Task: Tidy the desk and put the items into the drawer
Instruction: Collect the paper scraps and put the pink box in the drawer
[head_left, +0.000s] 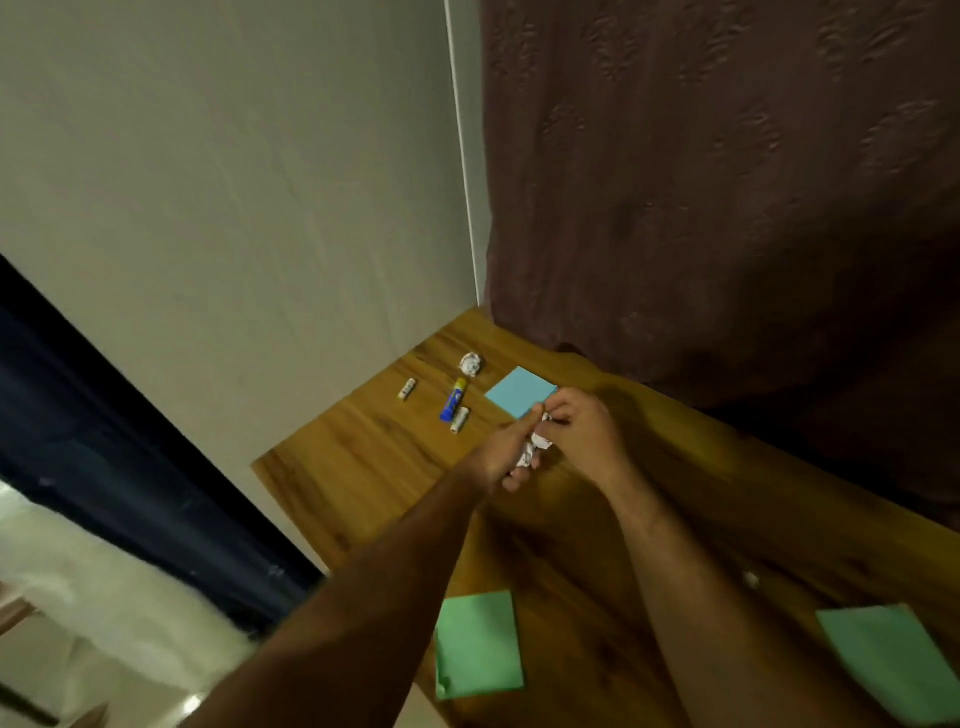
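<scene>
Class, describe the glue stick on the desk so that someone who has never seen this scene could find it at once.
Start at the far corner of the wooden desk, where the pale wall meets the dark curtain. Just left of the blue paper lies the glue stick, between two small white tubes. It alone is blue with a yellow end.

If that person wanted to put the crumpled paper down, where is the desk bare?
Bare wood lies between the left hand and the desk's wall-side edge, and between the two green sheets. It is crowded at the far corner: paper ball, glue stick, two small tubes, blue pad.
</scene>
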